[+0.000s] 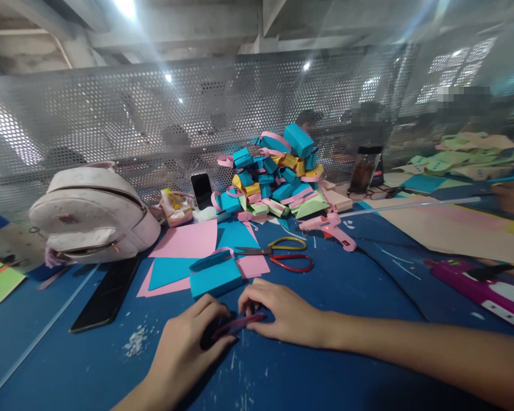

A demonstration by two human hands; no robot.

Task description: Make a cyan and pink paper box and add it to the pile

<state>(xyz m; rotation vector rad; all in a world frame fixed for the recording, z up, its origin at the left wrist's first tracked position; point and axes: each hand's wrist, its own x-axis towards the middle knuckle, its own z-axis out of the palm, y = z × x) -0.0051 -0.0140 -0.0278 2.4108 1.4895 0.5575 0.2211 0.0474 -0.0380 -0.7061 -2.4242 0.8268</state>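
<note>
Left hand [187, 338] is pinching one end of a pink strip [239, 324], right hand [285, 314] is pinching the other. Strip is sitting between them, low over the blue table [282, 377]. Blue paper box [216, 278] is resting just beyond the fingers; scissors [267, 251] and pink glue gun [332, 229] are lying farther back, to the right.

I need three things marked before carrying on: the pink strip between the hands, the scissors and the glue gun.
Pink strip [239, 324]: head view, on its exposed middle stretch.
Scissors [267, 251]: head view, at the pivot.
Glue gun [330, 226]: head view, on its pink body.
</note>
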